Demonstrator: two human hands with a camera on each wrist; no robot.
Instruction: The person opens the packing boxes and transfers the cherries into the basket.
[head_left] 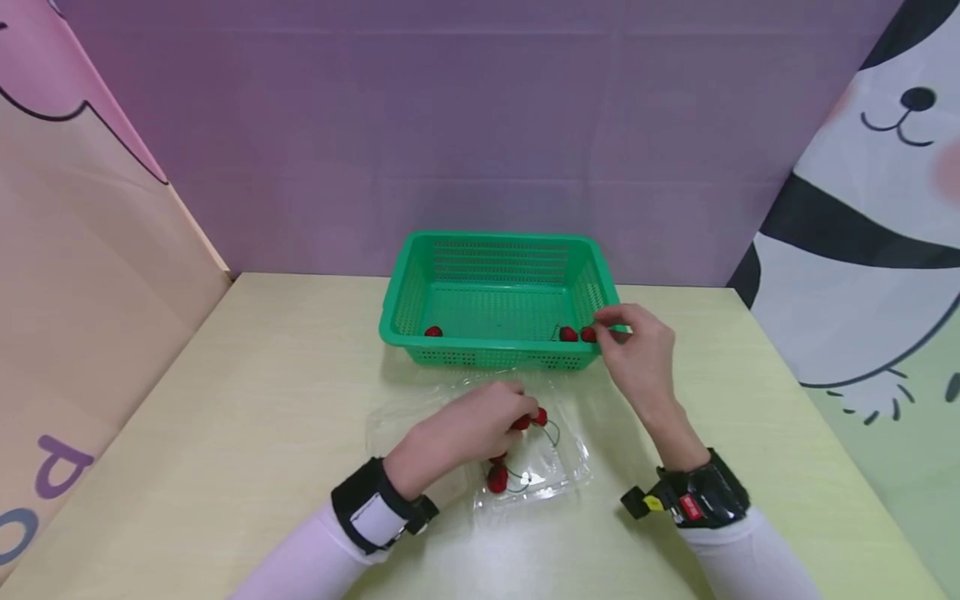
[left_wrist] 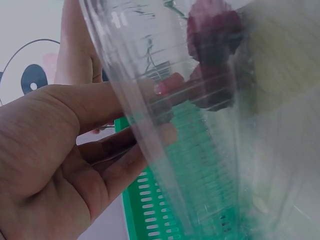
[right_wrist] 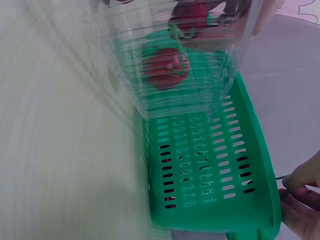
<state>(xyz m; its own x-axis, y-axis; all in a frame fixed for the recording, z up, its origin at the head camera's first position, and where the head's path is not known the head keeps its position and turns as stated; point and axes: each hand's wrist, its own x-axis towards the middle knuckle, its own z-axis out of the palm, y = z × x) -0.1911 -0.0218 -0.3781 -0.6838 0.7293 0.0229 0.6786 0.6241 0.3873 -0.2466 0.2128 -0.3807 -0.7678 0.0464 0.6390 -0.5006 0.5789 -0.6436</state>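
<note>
At the near right corner of the green basket (head_left: 498,343), my right hand (head_left: 637,354) pinches a thin green stem, with a red cherry (head_left: 588,334) at its fingertips just inside the rim. The right wrist view shows these fingers (right_wrist: 303,175) on the stem at the basket's edge. My left hand (head_left: 468,425) reaches into a clear plastic box (head_left: 551,475), its fingertips beside cherries (head_left: 540,416). Through the ribbed wall in the left wrist view, the left fingers (left_wrist: 125,157) show close to two dark red cherries (left_wrist: 214,30); I cannot tell whether they grip one.
Another cherry (head_left: 567,334) lies in the basket near the right hand, and one (head_left: 432,332) lies at its left. Stemmed cherries (head_left: 497,478) sit in the near part of the box. Behind the pale table (head_left: 285,375) rises a purple backdrop (head_left: 480,125).
</note>
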